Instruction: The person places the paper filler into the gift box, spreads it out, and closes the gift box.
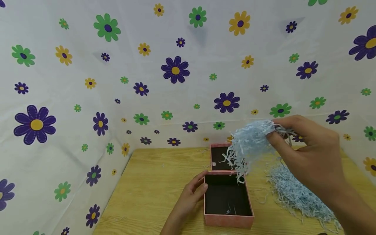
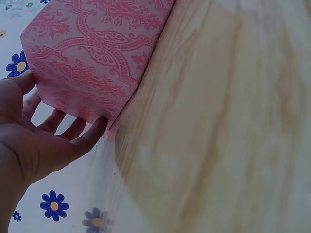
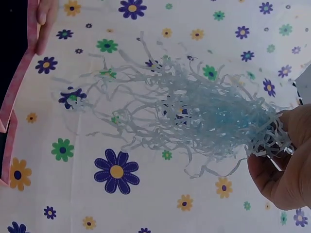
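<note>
- Backdrop: flowered cloth (image 1: 176,42); wood-grain table (image 1: 158,182) in front.
- Right hand (image 1: 312,150): thumb and fingers pinched together on a clump of pale blue paper shred (image 1: 251,140), ends dangling.
- Clump is mid-air, at 1 o'clock from the open box (image 1: 229,221).
- Left hand (image 1: 192,192): grips box's 9 o'clock wall, thumb at rim, fingers bent against pink patterned outside.
- Box: dark inside, few stray strands (image 1: 228,209) on its floor.
- Step, my read: shred transfer, carry stage, probably into the box.
- Next move likely calls for lowering toward 7 o'clock, over the box, then loosening the pinch; loose ends could spill outside.
- Shred pile (image 1: 296,189): table, 3 o'clock from box.
- Second tray (image 1: 218,156): 12 o'clock, maybe the lid; can't tell if joined.
- Table yellowish, odd strands near pile; cloth white, creased, purple/green/yellow flowers.
</note>
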### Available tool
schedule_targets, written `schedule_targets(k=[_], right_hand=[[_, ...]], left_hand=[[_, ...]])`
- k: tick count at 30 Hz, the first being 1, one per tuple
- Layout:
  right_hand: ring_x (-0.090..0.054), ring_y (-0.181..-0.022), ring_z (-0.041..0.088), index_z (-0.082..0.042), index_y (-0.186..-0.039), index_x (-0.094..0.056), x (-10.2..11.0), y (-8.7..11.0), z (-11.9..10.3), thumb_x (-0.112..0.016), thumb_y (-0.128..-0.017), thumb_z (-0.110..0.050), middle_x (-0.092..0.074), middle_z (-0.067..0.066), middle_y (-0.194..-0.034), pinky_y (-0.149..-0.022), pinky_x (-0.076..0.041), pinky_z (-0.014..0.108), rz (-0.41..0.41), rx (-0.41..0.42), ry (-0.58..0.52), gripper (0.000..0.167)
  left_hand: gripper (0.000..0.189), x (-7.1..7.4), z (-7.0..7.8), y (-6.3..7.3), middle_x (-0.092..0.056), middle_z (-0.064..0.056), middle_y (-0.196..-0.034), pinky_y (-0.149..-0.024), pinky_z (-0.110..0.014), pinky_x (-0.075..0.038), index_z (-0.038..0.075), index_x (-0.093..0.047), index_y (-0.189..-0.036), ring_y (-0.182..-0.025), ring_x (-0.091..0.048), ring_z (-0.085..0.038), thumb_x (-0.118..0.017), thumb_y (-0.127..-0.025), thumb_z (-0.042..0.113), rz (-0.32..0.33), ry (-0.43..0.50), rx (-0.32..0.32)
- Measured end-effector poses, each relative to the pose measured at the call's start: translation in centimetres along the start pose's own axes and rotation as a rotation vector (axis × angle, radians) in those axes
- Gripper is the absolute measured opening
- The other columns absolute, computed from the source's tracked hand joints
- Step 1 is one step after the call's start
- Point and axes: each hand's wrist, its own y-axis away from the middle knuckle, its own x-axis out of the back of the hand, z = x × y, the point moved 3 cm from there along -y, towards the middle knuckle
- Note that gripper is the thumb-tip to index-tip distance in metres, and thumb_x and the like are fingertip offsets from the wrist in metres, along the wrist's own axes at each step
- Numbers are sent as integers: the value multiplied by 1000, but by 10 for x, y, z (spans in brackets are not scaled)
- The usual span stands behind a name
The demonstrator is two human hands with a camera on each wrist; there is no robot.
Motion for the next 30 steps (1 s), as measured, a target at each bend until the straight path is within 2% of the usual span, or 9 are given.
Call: schedule_targets(k=[5,10,14,18,22,27,30], right_hand=[[-62,-91,-6,-6,-110,-80,-17,3,-5,-82,-82,12,-78,3,-104,-78,-48,4,-26,33,-66,33],[-64,-88,1,-9,-109,-79,-38,22,2,-84,-82,9,-77,-3,-103,-79,-48,6,-108,25,-59,33],[-66,-86,7,-12,-114,-79,-57,45,13,-85,-84,4,-77,-4,-106,-71,-50,11,-193,-21,-42,35],[-62,-79,5,-14,-116,-79,-79,65,25,-85,-87,-2,-76,-5,-106,-59,-49,21,-281,-49,-43,32],[-62,-79,3,-17,-114,-79,-100,86,39,-85,-89,-5,-75,-8,-106,-61,-54,26,-385,-118,-48,28],[-72,-91,12,-20,-115,-79,-117,116,54,-84,-91,-11,-74,-7,-111,-69,-59,28,-548,-238,-20,26],[-72,-91,13,-22,-114,-78,-126,129,61,-83,-91,-14,-73,-7,-111,-71,-58,27,-628,-237,1,25]], left_hand=[[51,0,3,-4,-40,-6,-168,-111,-54,-49,26,-46,-162,-155,-33,-41,-57,-111,29,-11,10,-9],[52,-1,2,-4,-40,-10,-167,-110,-54,-50,22,-46,-162,-154,-34,-43,-57,-111,27,-4,23,-11],[51,-2,1,-1,-39,-13,-167,-110,-54,-50,26,-49,-160,-154,-33,-43,-59,-110,26,13,42,7],[50,-1,1,0,-38,-11,-168,-110,-56,-49,26,-49,-160,-155,-31,-44,-58,-111,27,31,16,4],[52,0,1,-1,-38,-8,-169,-110,-57,-49,22,-47,-161,-156,-30,-45,-58,-111,27,36,11,4],[52,-1,-1,0,-39,-6,-168,-110,-57,-49,23,-47,-161,-155,-32,-43,-59,-110,28,31,3,28],[52,-1,0,-1,-39,-6,-169,-110,-58,-49,24,-48,-161,-155,-32,-44,-58,-110,28,30,-4,20]])
